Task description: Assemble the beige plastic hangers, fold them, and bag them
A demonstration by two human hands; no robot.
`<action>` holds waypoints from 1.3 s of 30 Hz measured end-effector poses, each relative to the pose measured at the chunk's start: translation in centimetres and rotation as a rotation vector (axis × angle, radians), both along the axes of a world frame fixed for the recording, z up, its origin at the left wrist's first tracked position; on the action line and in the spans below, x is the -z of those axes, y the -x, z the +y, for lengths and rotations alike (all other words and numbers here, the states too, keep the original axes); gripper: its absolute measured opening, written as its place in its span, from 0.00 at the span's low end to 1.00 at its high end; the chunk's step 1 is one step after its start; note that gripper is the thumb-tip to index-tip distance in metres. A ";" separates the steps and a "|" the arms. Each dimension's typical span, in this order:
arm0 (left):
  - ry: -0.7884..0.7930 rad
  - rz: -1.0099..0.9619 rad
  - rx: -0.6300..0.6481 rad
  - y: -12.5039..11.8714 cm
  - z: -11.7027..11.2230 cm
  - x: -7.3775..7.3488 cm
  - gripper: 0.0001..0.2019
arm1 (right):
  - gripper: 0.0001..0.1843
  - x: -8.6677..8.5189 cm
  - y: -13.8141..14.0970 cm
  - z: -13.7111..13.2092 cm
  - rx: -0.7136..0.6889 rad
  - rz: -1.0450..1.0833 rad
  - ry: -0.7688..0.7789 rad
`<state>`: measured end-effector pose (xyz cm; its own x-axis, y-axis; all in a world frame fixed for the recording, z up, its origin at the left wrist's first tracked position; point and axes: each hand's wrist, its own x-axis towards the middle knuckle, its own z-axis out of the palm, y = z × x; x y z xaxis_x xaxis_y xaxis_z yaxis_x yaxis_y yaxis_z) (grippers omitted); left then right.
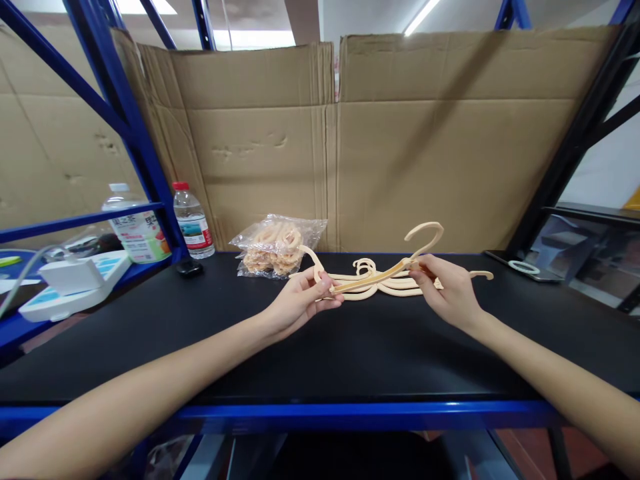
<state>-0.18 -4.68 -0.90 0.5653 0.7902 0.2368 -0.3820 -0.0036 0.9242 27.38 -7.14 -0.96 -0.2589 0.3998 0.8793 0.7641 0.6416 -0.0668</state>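
Note:
A beige plastic hanger [381, 272] is lifted a little above the black shelf top [320, 353], its hook curling up at the right. My left hand [300, 303] pinches the hanger's left end with closed fingers. My right hand [447, 290] grips it near the hook's base. Under and behind the held hanger lies a small pile of the same beige hangers [395, 287]. A clear plastic bag of beige hanger parts [274, 248] rests just beyond my left hand.
Cardboard sheets [400, 140] wall off the back. A water bottle [193, 222] and a larger bottle [135, 230] stand at the left by a blue rack post [135, 127]. A white device [70, 283] lies far left, a phone with a white ring [523, 267] at right.

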 end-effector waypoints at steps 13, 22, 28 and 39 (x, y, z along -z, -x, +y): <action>-0.077 -0.032 -0.067 -0.3 -0.2 0.3 0.13 | 0.07 0.5 1.0 -0.4 0.031 0.008 0.072; -0.016 -0.058 -0.075 -0.3 -0.5 -0.2 0.12 | 0.09 0.5 0.7 -0.2 0.090 -0.002 0.078; -0.010 -0.059 -0.084 -0.3 -0.3 0.0 0.11 | 0.07 0.7 0.7 -0.1 0.094 -0.018 0.062; -0.042 -0.039 -0.169 -0.2 -0.1 0.3 0.14 | 0.07 0.8 1.4 -0.6 0.092 -0.035 0.060</action>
<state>0.01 -4.78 -1.24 0.4149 0.8621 0.2909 -0.4080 -0.1095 0.9064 25.97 -7.71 -1.73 -0.2485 0.4750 0.8442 0.8223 0.5641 -0.0753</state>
